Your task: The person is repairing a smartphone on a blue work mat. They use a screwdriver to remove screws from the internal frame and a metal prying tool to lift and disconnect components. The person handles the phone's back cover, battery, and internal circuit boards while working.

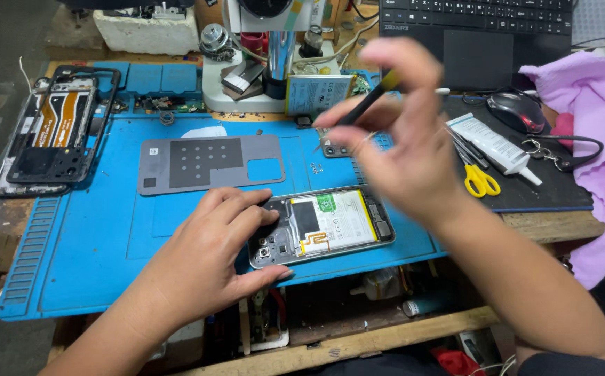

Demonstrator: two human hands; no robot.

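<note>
Phone: opened phone [322, 226] lies flat near the front edge of the blue work mat [93, 237], back cover off, battery and boards exposed.
Left hand: my left hand [208, 261] rests on the phone's left end, fingers spread and pressing down on it, thumb along the front side; it steadies the phone and grips nothing.
Right hand: my right hand [403, 132] is raised above the mat's middle, blurred, fingers pinched around a thin dark tool with a yellow band [372, 101]; the tip points down and left, clear of the phone.
Done so far: I judge disassembly well along, since the grey back plate [208, 163] lies apart on the mat behind the phone and tiny screws [315, 167] sit loose beside it.
Left to do: battery and internal parts look seated; I cannot tell which screw or connector comes next.
Mat's left edge: a second stripped phone frame [55, 132] lies there, well apart.
Mat's back edge: a microscope base [267, 83] and a loose battery [320, 94] stand together.
Right of mat: yellow-handled scissors [480, 179], a white glue tube [494, 143], a computer mouse [518, 110] and a pink cloth [594, 125] sit on the bench.
</note>
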